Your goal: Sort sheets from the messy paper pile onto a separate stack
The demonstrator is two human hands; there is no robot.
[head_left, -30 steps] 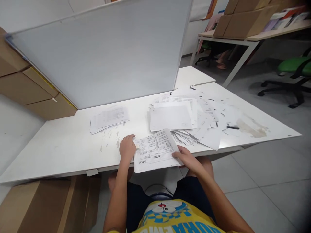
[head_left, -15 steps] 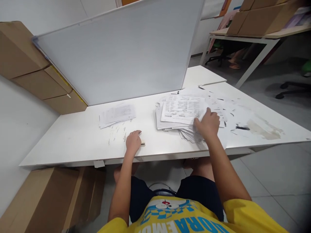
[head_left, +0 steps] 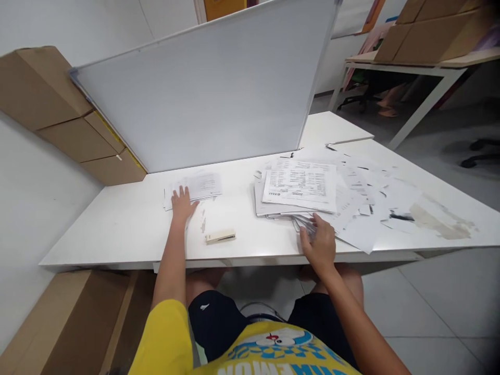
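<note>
Head-worn view, facing forward and down, desk (head_left: 128,229) near

The left fingers (head_left: 186,194) partly hide the left paper stack (head_left: 204,185), too blurred to read

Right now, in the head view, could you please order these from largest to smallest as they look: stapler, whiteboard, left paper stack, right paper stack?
1. Whiteboard
2. Right paper stack
3. Left paper stack, partly covered by the left hand
4. Stapler
</note>
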